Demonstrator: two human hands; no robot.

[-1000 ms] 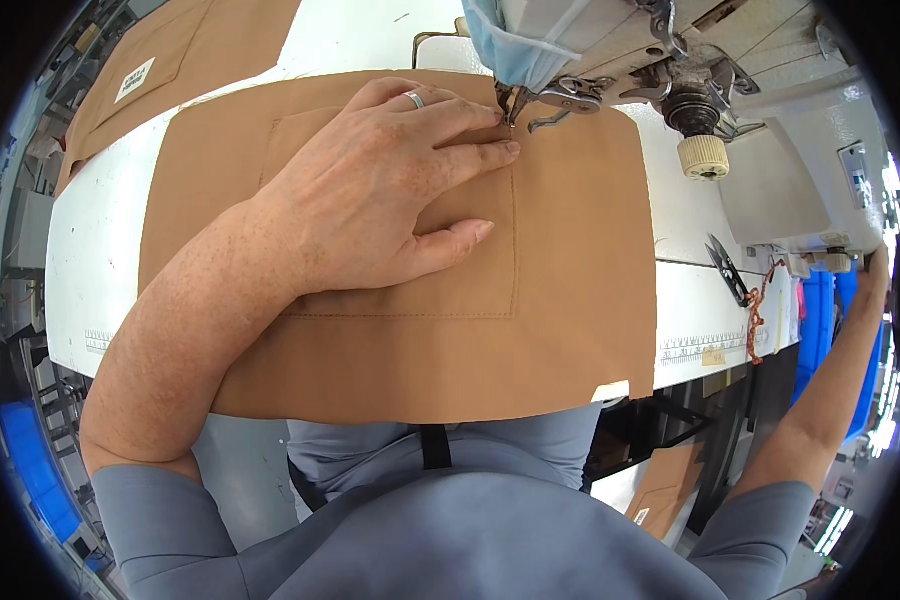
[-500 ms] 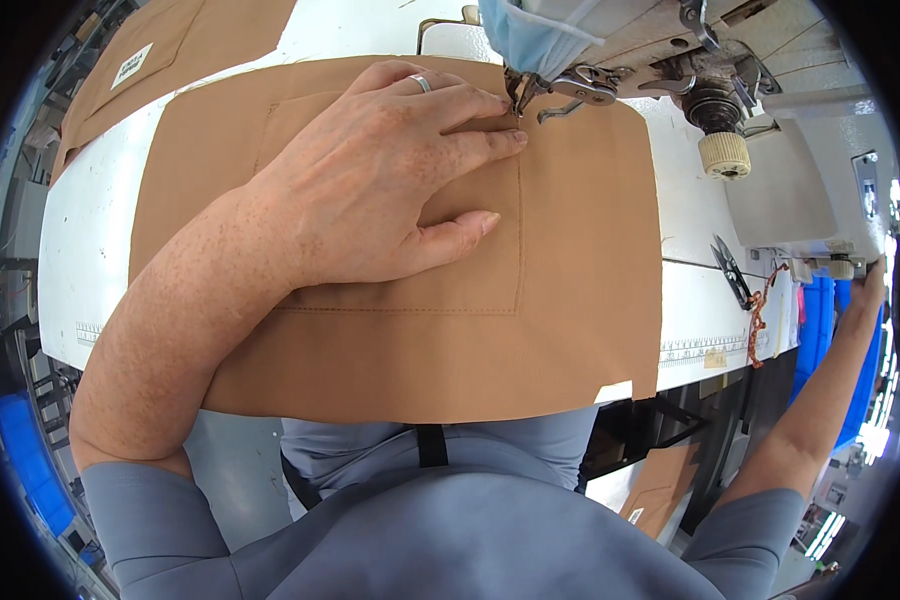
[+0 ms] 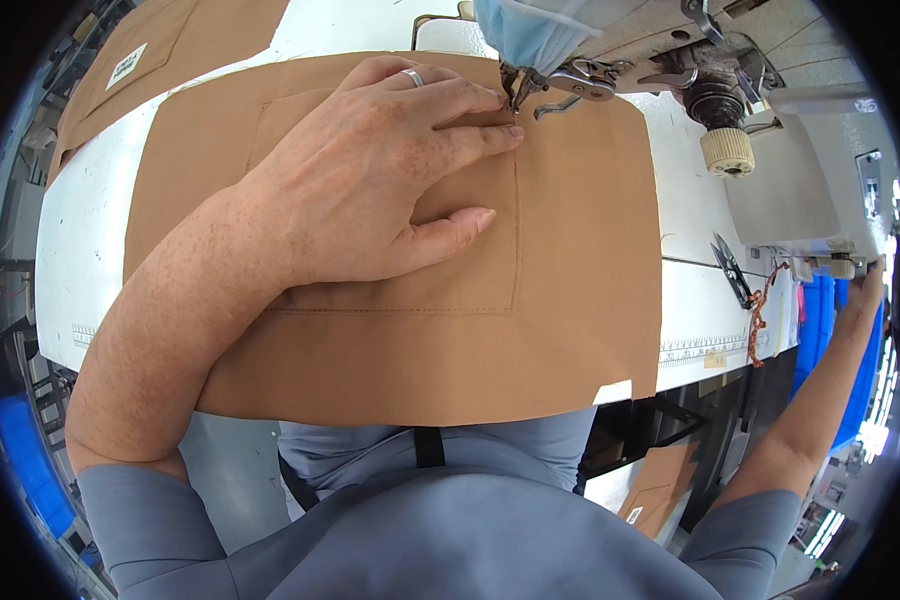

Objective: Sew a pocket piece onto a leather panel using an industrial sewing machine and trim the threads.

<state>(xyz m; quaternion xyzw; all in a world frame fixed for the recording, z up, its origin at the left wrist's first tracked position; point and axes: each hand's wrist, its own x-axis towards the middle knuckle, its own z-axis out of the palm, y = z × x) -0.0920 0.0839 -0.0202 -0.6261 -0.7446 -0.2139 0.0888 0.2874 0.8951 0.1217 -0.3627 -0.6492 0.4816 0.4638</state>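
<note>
The brown panel [image 3: 585, 250] looks like matt cloth, the ring [image 3: 412, 77] polished metal, the tabletop [image 3: 78, 250] smooth.

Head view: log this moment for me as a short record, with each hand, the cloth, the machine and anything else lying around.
Left hand: spread on the brown cloth, fingertips close to the presser foot
Right hand: by the sewing machine, at far right; grip unclear
Cloth: pocket on it, stitching along right and lower edges
Machine: light-blue mask hanging at its head
Table: snips at right, second brown cloth at upper left
</note>
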